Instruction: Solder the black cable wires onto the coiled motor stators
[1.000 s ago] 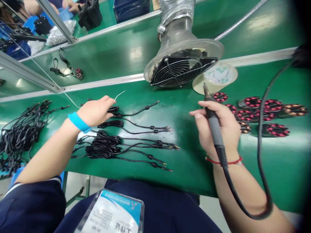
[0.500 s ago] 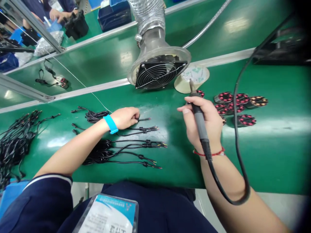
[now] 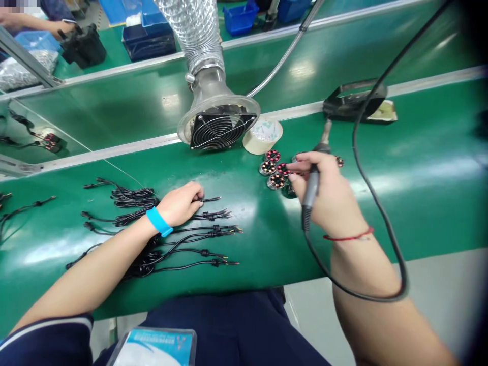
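My left hand (image 3: 183,202), fingers pinched, grips a black cable (image 3: 212,199) near its stripped end, just above the green tabletop. Below it lie several coiled black cables (image 3: 152,256), their bared wire ends pointing right. In my right hand (image 3: 331,188) is a soldering iron (image 3: 311,188), its metal tip pointing up and away. The fingers of that hand reach over a cluster of round motor stators (image 3: 277,181) with red and copper windings, and one fingertip appears to touch a red one. Part of the cluster is hidden behind the hand.
A fume extractor fan (image 3: 221,129) hangs low over the bench from a silver duct. Beside it stands a tape roll (image 3: 264,134). A black soldering iron stand (image 3: 353,101) sits at the back right. Across the divider are blue bins (image 3: 241,16) and another person's arm (image 3: 34,23).
My view has swung to the right, bringing the iron stand into sight. The right hand with the soldering iron has moved over the stators. My left hand keeps its hold on the cable.
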`<state>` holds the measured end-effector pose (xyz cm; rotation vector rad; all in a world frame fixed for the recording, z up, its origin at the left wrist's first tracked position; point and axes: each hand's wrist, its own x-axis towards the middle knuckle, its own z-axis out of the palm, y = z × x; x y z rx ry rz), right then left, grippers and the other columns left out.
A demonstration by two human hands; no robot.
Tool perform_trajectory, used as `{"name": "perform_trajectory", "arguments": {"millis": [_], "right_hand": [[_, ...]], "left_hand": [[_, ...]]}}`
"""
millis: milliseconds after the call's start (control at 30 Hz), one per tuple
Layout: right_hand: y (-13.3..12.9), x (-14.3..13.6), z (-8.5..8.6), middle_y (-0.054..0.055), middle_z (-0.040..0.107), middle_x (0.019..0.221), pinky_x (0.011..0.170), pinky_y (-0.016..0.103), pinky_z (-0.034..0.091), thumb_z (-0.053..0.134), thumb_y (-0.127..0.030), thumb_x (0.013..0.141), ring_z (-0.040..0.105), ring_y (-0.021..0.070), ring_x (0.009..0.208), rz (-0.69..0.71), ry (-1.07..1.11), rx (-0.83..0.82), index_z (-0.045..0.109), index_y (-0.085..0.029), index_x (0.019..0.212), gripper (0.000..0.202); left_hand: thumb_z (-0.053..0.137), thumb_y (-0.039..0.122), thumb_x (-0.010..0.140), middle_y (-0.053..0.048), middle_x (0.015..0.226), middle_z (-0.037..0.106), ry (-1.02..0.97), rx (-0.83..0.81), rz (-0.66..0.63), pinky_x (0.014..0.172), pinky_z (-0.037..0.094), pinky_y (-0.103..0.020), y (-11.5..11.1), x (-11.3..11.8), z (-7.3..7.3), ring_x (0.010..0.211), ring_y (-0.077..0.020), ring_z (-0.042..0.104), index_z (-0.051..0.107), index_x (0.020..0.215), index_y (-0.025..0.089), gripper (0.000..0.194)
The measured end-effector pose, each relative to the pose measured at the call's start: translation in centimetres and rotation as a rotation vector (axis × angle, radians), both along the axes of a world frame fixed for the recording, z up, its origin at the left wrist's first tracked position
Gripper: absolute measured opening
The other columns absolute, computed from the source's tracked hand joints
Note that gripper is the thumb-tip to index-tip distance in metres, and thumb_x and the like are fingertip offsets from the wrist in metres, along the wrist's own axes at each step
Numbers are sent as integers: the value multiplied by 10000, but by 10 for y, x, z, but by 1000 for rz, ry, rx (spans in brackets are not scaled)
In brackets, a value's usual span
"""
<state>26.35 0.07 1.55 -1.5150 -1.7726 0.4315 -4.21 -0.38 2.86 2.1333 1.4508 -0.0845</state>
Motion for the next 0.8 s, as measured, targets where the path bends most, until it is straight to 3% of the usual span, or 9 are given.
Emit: {"name": "perform_trajectory", "arguments": {"millis": [133,233,300,433,500,567,700,800], "right_hand": [[18,-14,-18,109,725,1045,877,482,523,577,-199,769,667,287,976,64,-257,-39,568,-181,1193,425],[24,-31,-14,141,730,994,884,544,484,524,-191,806,637,352,1004,13,-498,-74,602,-145,1166,371],[22,-42,-8,140,738,969,869,544,479,490,-205,848,638,361,993,-10,-545,-101,599,-146,1176,351],[6,-65,-6,93,757,964,857,488,508,505,-200,847,673,318,940,165,-359,-94,557,-164,1187,345],[-5,-74,-8,67,759,1004,865,449,520,504,-194,856,687,280,966,295,-215,-92,519,-193,1198,343],[-12,-81,-10,54,752,1039,868,425,524,493,-191,868,691,251,988,353,-108,-89,485,-220,1204,337],[-15,-86,-15,79,722,995,844,435,531,529,-213,842,681,258,925,193,-47,-81,464,-209,1198,361],[-10,-92,-19,108,695,961,825,483,534,661,-295,785,656,308,904,91,-133,-130,472,-172,1230,498]], "left_hand": [[494,208,888,-72,1044,629,25,12,-12,797,476,-347,-4,3,-2,899,-211,605,543,996,193,119],[520,269,902,-68,1057,626,11,2,-38,796,480,-343,-6,4,-1,895,-211,613,577,1027,188,160],[483,340,942,-69,1049,629,-50,20,-43,825,480,-340,-6,4,0,921,-210,616,617,1029,184,223],[318,356,1011,-76,884,655,-112,116,38,821,462,-338,-3,4,0,882,-210,621,659,836,154,433],[324,348,1010,-64,782,657,-134,109,101,770,456,-323,-2,4,2,786,-191,619,643,760,148,452],[361,311,996,-35,704,645,-236,17,188,698,459,-283,-2,6,3,674,-150,610,642,801,144,381],[397,126,929,9,718,600,-501,-274,379,530,433,-196,4,10,9,535,-81,573,596,1035,127,225],[450,162,926,18,704,563,-511,-257,326,514,388,-180,16,15,15,517,-56,490,625,914,114,182]]}}
